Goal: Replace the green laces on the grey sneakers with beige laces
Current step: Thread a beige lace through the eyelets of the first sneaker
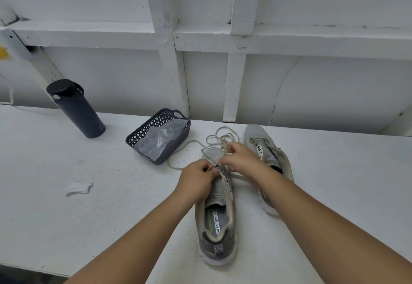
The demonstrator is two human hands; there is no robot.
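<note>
Two grey sneakers stand on the white table. The near sneaker (217,221) points away from me, heel toward me. My left hand (196,180) pinches a beige lace (219,136) over the sneaker's left eyelets. My right hand (239,157) pinches the same lace above the toe end. The slack of the lace lies in loops beyond the toe. The second sneaker (269,149) lies to the right, partly hidden behind my right forearm, with no lace in its eyelets. No green lace is visible.
A dark perforated basket (142,137) holding a clear plastic bag sits left of the sneakers. A dark bottle (75,109) stands further left. A folded white paper scrap (78,189) lies on the table (66,228). A white framed wall runs behind.
</note>
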